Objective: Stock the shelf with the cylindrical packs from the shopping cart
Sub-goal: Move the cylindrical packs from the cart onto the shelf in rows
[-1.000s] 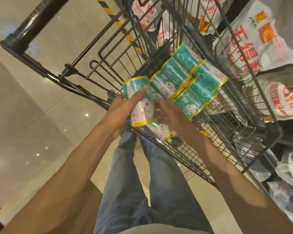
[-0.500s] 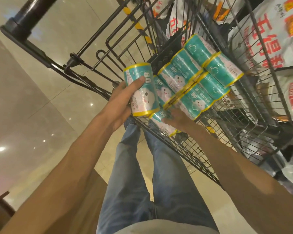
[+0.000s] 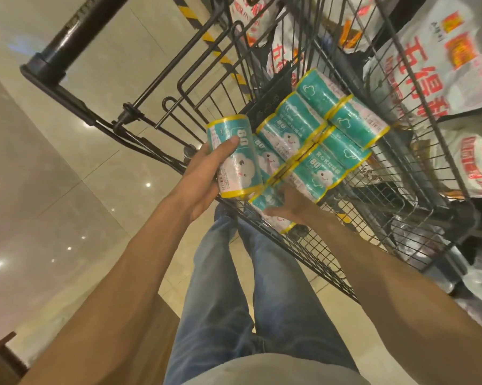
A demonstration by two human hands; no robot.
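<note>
Readable markings you have in view:

- Teal pack in your left hand: the number "80", printed upside down to you.
- Teal pack in the cart: "80" again, with a line of small Chinese characters too fine to read.
- White sacks at right: large red Chinese characters, "五" legible; the orange label's text is blurred.

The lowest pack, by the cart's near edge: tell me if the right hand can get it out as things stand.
Probably yes. The right hand already lies on the lowest pack at the cart edge, nothing above it. The left hand holds another pack, clear of the way.
</note>
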